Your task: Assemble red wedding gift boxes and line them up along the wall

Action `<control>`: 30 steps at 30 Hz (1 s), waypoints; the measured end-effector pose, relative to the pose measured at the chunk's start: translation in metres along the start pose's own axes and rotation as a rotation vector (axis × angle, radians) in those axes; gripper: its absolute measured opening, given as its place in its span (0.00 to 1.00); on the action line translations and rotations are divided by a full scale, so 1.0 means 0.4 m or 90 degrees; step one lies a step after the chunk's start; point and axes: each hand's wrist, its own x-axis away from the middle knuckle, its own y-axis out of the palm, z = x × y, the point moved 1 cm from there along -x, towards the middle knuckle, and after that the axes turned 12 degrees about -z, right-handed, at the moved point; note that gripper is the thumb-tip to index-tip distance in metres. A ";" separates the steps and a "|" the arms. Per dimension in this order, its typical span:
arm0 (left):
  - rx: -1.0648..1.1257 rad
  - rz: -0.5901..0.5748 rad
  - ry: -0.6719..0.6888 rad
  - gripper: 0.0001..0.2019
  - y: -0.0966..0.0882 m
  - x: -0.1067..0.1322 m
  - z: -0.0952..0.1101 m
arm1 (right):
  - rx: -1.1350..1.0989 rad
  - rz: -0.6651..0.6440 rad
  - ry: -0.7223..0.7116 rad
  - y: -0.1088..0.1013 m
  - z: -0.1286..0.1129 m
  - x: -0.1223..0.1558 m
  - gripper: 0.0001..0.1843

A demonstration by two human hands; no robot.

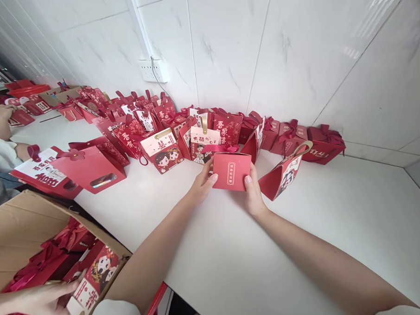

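Observation:
Between my two hands is a red gift box (232,172) with a ribbon on top and pale lettering on its front. My left hand (203,182) grips its left side, thumb on the front face. On the right side, my right hand (254,192) presses with its thumb on the lower front corner. Just right of my right hand stands a red box with a gold handle (283,176), turned at an angle. Behind the held box is a cream-and-red box with cartoon figures (203,141); another such box (163,150) stands to its left.
Red gift boxes with ribbons (289,136) line the tiled wall. A cardboard carton (28,219) of similar boxes stands at lower left, where another person's hand (45,299) holds one. Another person's arms (1,121) are at far left. A socket (153,71) is on the wall.

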 end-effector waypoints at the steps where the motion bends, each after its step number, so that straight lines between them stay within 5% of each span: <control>1: -0.005 0.000 0.001 0.30 0.000 0.000 0.001 | 0.001 0.001 -0.001 0.000 0.000 0.000 0.26; 30: -0.028 0.004 -0.002 0.29 -0.005 0.000 -0.008 | 0.010 0.006 0.004 0.001 0.002 -0.001 0.26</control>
